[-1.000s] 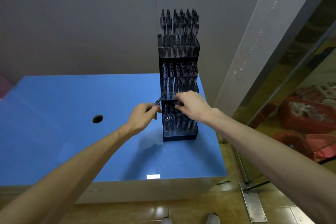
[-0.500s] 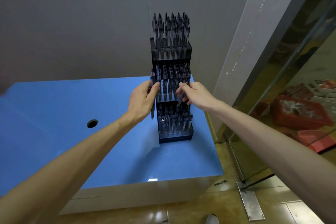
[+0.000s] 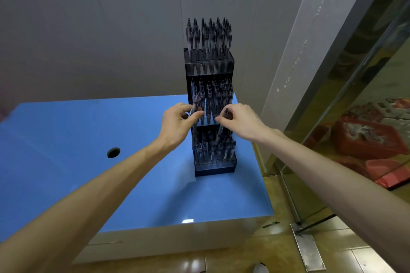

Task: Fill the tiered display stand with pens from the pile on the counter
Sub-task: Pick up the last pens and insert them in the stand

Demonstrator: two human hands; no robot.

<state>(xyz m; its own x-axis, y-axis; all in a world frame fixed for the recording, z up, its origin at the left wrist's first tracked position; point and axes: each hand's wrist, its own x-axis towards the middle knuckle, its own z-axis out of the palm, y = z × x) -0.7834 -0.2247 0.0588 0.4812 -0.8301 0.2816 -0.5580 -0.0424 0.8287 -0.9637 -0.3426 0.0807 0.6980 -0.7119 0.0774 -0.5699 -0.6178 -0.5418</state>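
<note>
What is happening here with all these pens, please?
A person is filling a black tiered display stand on a blue counter. Each hand holds one pen: the left hand pinches a pen and the right hand another pen, both at the middle tier. All three tiers already hold many pens.

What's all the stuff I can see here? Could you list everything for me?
Display stand: one, black, three tiers, right rear of counter.
Pens in stand: many, dark, upright on all tiers.
Counter: one, blue top.
Hole: one, round, in counter, left of stand.
Crates: red, on floor at right.
Left hand: holds a pen at middle tier.
Right hand: holds another pen.
</note>
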